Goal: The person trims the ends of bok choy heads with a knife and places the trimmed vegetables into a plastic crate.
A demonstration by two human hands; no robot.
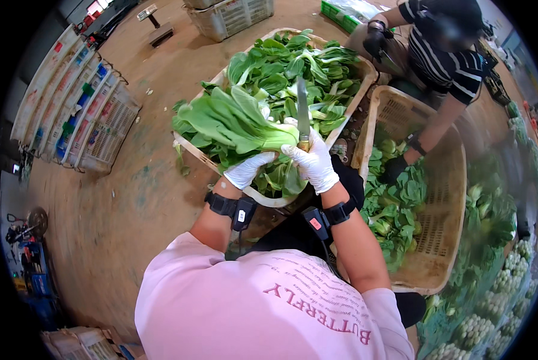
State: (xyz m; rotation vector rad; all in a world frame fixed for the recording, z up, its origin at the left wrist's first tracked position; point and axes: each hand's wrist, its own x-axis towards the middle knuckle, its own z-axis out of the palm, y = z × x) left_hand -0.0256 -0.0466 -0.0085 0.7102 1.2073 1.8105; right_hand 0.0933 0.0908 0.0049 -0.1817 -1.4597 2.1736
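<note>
Overhead, from the head view, the left hand (247, 170), in a white glove, is gripping the pale stem end of a bok choy head (233, 123), fingers closed around it. The right hand (314, 162), also gloved, is clamping its fingers on a knife (302, 114), blade pointing away, just beside the stem. Both are hovering over a basket (365, 75) of greens. Beyond a second basket (446, 180), another person's dark-gloved hand (395, 170) is reaching among the leaves.

A single head-worn fisheye looks steeply down from just above the person's own chest, close over the left hand (248, 170) and right hand (314, 163), facing forward beyond them
</note>
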